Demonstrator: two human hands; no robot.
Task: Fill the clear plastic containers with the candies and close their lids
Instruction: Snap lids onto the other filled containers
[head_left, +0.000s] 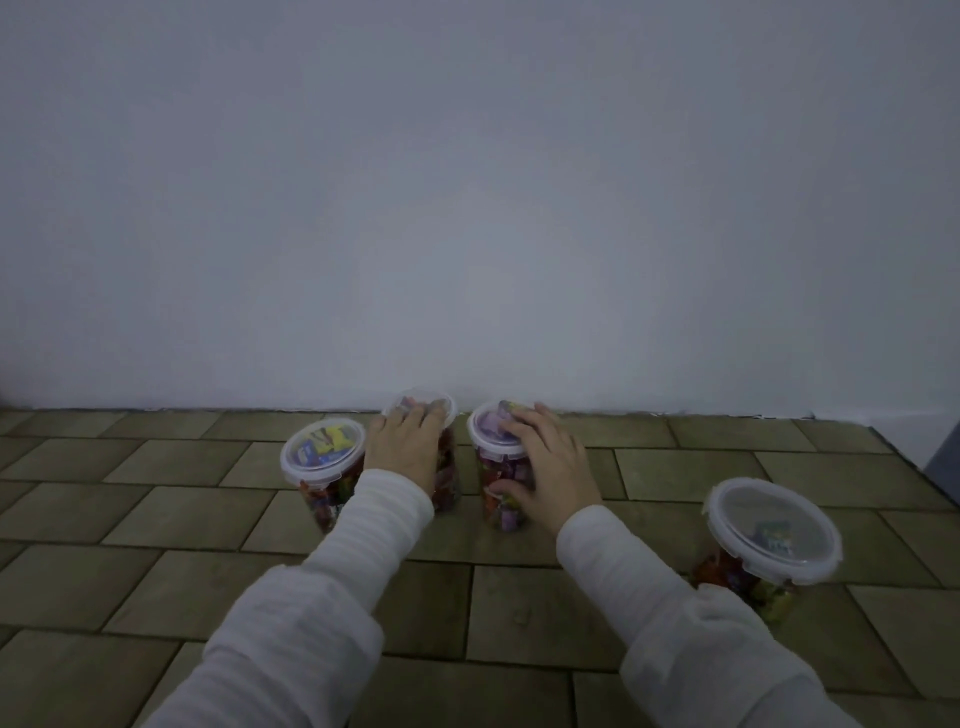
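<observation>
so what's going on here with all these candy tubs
A person in white sleeves is packing candies into clear plastic containers on a tiled surface by a wall. All four containers hold candies and have lids on. The left hand presses flat on the lid of the second container, while the right hand grips the third container. The leftmost container and the rightmost container stand untouched.

A plain pale wall (467, 182) meets an olive brick-patterned surface (156, 519); the light is dim and bluish.
</observation>
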